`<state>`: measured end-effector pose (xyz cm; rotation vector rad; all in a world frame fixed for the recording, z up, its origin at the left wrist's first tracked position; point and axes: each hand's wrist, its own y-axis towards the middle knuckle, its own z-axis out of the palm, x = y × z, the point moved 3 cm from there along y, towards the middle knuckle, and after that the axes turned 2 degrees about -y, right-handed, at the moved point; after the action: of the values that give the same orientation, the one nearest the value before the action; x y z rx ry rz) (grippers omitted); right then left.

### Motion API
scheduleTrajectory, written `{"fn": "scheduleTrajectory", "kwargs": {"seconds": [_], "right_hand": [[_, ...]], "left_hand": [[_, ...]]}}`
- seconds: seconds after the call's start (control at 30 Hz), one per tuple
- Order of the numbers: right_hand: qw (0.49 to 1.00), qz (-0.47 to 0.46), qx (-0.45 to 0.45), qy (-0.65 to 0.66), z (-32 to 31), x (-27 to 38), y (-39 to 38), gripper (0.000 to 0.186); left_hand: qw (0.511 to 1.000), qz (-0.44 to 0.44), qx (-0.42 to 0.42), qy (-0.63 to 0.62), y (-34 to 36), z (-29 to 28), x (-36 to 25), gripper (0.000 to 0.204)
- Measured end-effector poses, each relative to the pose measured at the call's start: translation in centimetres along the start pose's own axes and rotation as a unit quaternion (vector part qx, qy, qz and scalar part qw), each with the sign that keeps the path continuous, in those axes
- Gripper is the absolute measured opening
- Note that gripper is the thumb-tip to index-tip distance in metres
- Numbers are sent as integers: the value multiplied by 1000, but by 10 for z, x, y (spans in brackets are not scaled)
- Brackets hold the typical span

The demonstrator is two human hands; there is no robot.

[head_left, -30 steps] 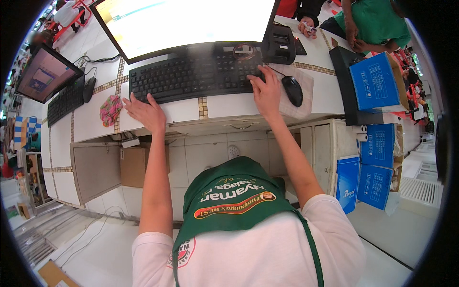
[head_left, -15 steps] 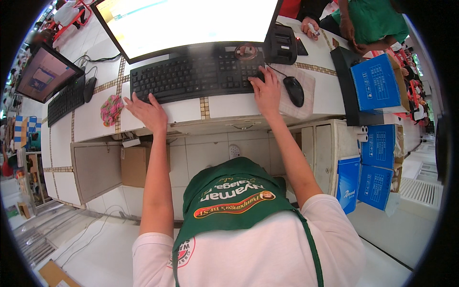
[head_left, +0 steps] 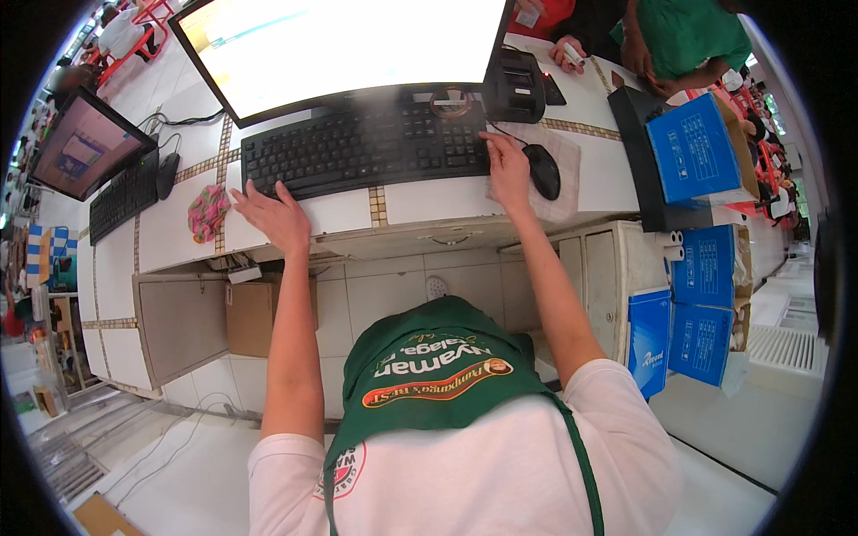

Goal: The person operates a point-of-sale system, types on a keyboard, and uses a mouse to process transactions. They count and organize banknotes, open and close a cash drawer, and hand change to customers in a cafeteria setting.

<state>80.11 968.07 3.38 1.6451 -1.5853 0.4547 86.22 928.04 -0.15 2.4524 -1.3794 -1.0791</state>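
A black keyboard (head_left: pixel 331 154) lies on the white tiled counter below a large bright monitor (head_left: pixel 357 45). My left hand (head_left: pixel 275 219) rests at its lower left corner, fingers spread, holding nothing. At the keyboard's right end is my right hand (head_left: pixel 509 174), its fingers stretched toward the number keys and nothing in its grasp. Just right of that hand sits a black mouse (head_left: pixel 542 171) on a pale cloth mat (head_left: pixel 567 198). A crumpled pink and green cloth (head_left: pixel 207 213) lies left of my left hand. A see-through round object (head_left: pixel 451 103) rests on the keyboard's upper right.
A small black device (head_left: pixel 516 87) stands right of the monitor. Blue boxes (head_left: pixel 693 152) stand at the right, beside a black tray-like piece (head_left: pixel 633 134). At the left are a second screen (head_left: pixel 85 147) and keyboard (head_left: pixel 123 192). A co-worker's hand (head_left: pixel 568 54) holds something white across the counter.
My right hand has moved slightly right, from over the number keys to the keyboard's right edge, closer to the mouse. My left hand has stayed in place.
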Motion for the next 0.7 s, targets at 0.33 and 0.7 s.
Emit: {"fn": "scheduleTrajectory", "kwargs": {"seconds": [0.33,0.7], "right_hand": [[975,-138,-44,-170,5,18,5,22],[955,-197,-10,-222,28,34,-2,16]], "left_hand": [[999,13,-32,3,-1,0,-3,61],[999,16,-45,-7,-5,-4,-9,59]]}}
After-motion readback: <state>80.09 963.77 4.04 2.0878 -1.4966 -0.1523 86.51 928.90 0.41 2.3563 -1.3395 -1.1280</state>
